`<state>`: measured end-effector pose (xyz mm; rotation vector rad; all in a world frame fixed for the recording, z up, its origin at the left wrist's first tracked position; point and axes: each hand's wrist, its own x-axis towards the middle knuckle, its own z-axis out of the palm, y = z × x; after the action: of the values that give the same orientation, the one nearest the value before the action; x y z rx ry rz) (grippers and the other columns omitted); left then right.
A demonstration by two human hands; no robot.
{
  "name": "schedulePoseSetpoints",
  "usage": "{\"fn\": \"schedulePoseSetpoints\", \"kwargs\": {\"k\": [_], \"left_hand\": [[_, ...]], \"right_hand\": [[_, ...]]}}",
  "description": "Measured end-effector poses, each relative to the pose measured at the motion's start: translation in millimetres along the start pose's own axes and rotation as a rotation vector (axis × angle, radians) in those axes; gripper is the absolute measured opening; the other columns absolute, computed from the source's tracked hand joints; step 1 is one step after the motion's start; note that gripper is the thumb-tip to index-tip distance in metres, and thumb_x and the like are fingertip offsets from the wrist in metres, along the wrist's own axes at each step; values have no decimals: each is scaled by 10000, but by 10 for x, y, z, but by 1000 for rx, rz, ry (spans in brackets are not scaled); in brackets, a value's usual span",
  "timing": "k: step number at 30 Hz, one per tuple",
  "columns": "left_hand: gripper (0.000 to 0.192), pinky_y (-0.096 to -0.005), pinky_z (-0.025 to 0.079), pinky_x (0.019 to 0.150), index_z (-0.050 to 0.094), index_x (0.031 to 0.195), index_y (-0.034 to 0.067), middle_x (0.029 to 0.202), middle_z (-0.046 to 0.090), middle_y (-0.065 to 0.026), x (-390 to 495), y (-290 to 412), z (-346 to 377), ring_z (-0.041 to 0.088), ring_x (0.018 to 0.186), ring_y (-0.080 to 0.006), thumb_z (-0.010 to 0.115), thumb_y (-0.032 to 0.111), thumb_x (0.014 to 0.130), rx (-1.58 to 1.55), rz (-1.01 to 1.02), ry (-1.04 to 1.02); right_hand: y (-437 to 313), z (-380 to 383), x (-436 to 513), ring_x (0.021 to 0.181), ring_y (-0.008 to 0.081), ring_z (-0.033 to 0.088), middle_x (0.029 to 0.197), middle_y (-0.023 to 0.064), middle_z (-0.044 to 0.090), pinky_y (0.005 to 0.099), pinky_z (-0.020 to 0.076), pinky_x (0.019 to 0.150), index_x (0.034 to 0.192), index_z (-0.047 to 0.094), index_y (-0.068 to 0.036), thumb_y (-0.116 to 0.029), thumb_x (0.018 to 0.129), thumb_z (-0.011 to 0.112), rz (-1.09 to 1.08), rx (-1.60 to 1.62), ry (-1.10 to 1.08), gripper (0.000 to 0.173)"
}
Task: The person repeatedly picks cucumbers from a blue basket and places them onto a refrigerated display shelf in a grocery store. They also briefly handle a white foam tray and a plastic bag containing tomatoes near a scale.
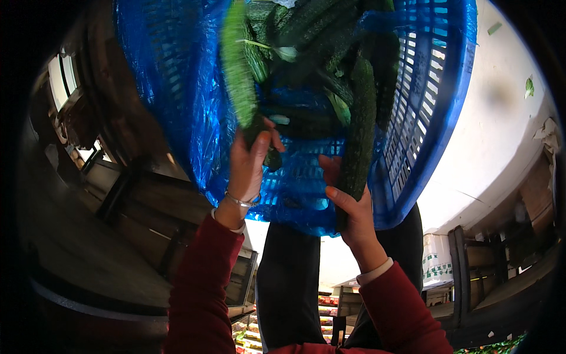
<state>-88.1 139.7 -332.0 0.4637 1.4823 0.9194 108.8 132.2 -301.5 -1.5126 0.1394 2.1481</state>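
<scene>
My left hand (pixel 251 161) grips a cucumber (pixel 239 66) by its lower end. That cucumber points away from me along the left inside of the crate and is blurred. In my right hand (pixel 353 208) is another dark green cucumber (pixel 360 132), its near end against the palm and its far end among the others. Both hands are over a blue plastic crate (pixel 442 128) with slotted walls, lined with a blue plastic bag (pixel 205 132). Several more cucumbers (pixel 318 31) lie in the far part of the crate, partly in shadow. A pale leafy scrap (pixel 286 53) rests on them.
Pale floor (pixel 468 177) with leaf scraps (pixel 529 87) lies to the right. Dark wooden shelving (pixel 146 221) stands on the left, and a dark rack (pixel 462 270) at lower right beside a white printed box (pixel 437 261). My legs (pixel 292 283) are just behind the crate.
</scene>
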Motion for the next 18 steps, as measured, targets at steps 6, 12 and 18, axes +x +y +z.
{"fn": "schedulePoseSetpoints", "kwargs": {"k": [6, 12, 18], "left_hand": [[203, -296, 456, 731, 465, 1038, 50, 814, 549, -40, -155, 158, 65, 535, 755, -140, 532, 202, 922, 248, 578, 350], [295, -240, 440, 679, 465, 1120, 70, 848, 543, -13, -363, 183, 887, 516, 756, -97, 499, 302, 941, -90, -41, 127], [355, -388, 411, 826, 458, 1159, 21, 1007, 469, -153, -242, -244, 1038, 499, 935, -290, 471, 305, 946, 452, 157, 23]], "right_hand": [[-24, -17, -4, 1231, 239, 429, 1288, 109, 495, 384, 309, 1047, 1259, 429, -81, -146, 684, 750, -93, -64, -27, 662], [-56, -23, -77, 1168, 231, 477, 1279, 95, 495, 388, 352, 1013, 1255, 441, -71, -85, 664, 693, -34, 207, -142, 642], [-182, -156, -94, 941, 221, 578, 1104, 151, 551, 359, 501, 799, 1205, 449, -31, -112, 706, 635, 148, 60, -37, 539]]}}
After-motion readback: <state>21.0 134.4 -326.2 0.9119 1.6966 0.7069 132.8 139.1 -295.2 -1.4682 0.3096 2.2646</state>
